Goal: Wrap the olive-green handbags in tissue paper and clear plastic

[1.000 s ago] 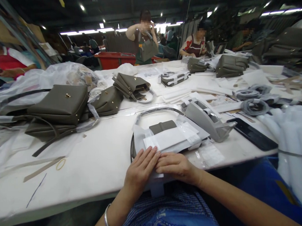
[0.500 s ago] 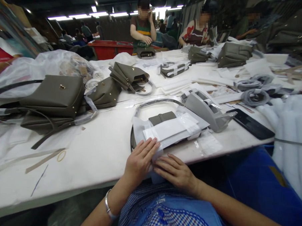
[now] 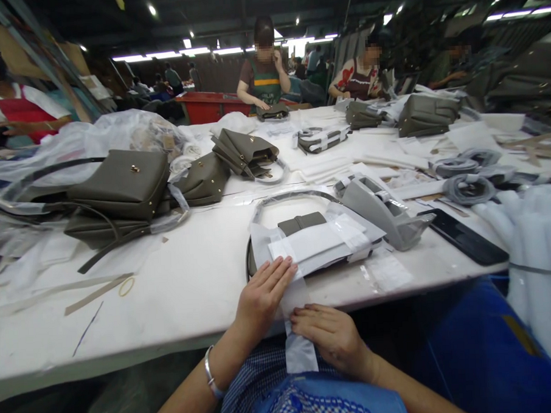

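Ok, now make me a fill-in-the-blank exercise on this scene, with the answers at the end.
A silver bracelet circles the ____ wrist.
The tape strip has its lower end nearer the ____ hand.
The tape dispenser has a ____ body.
The large bin beyond the table is coloured ____.

Missing words: left; right; grey; red.

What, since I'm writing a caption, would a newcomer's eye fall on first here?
Probably the partly wrapped bag in the middle, with the left hand on its wrapping and the right hand lower, at a pale strip. Next, perhaps, the olive bags farther left. Then the gray tape dispenser, right of the wrapped bag.
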Action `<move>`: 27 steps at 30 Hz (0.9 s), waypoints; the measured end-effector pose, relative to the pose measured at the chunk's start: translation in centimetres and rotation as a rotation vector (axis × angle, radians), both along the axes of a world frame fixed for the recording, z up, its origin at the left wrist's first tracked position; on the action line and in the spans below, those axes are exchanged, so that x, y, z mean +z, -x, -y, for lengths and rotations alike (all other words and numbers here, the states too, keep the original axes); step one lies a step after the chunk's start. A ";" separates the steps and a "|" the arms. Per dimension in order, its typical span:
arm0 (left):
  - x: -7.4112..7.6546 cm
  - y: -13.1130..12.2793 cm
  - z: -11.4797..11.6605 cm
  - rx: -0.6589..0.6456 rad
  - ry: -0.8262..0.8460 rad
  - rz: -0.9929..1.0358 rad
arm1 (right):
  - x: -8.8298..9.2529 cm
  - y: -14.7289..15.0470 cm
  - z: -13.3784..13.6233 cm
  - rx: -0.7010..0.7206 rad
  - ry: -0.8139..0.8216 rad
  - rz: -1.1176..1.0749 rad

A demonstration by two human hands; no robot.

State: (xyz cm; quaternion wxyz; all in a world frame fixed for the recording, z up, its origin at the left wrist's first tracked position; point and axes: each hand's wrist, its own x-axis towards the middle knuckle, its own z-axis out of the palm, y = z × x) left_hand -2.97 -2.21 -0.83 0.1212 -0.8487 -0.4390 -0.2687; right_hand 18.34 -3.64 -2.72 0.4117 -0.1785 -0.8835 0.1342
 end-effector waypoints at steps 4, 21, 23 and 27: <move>0.0 0.0 0.0 -0.002 0.026 0.000 | -0.4 -0.4 0.5 -0.014 -0.032 0.009; 0.2 0.4 0.0 -0.018 0.138 -0.012 | 4.2 -1.8 -1.2 0.003 -0.138 0.051; 1.2 0.4 0.2 -0.043 0.218 0.013 | 3.8 -1.8 -1.2 0.021 -0.138 0.045; 3.5 0.7 0.5 -0.098 0.390 0.049 | 2.8 -2.2 -0.6 0.041 -0.098 0.057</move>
